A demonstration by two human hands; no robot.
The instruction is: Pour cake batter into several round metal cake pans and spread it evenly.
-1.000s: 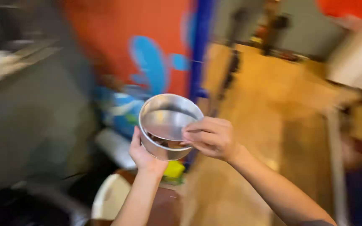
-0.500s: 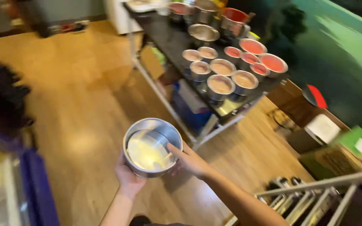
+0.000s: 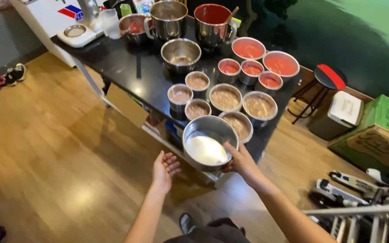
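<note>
At far left the wooden floor (image 3: 46,144) spreads wide and bare, with a row of shoes (image 3: 1,81) against the wall near the upper left corner. The black worktop (image 3: 140,67) runs diagonally from the upper left toward the lower right; its left edge falls away to the bare floor, and its near corner lies just beyond the hands.

The left hand (image 3: 165,168) hangs free over the floor, palm up, fingers loosely spread, holding nothing and a little apart from the pan. To its right the right hand (image 3: 241,163) grips the rim of a round metal cake pan (image 3: 209,144) lined with white paper, thumb over the edge nearest the person. The pan is in the air at the worktop's near corner, tilted toward the camera, its far rim overlapping the closest filled tins in this view.

On the worktop, a white scale (image 3: 78,33) sits at the far left end, then a clear jug (image 3: 110,22), metal mixing bowls (image 3: 172,20) and a red-smeared pot (image 3: 212,24). An empty steel bowl (image 3: 181,55) stands mid-worktop with bare black surface to its left. Closer in, round tins of brown batter (image 3: 225,98) cluster tightly, rims nearly touching; tins of pink batter (image 3: 266,67) crowd the right edge.

Right of the worktop stand a red-and-black stool (image 3: 325,81), a white-lidded bin (image 3: 341,112) and a green-topped cardboard box (image 3: 379,130). At lower right a scooter (image 3: 356,184) and a metal railing (image 3: 365,216) narrow the floor.
</note>
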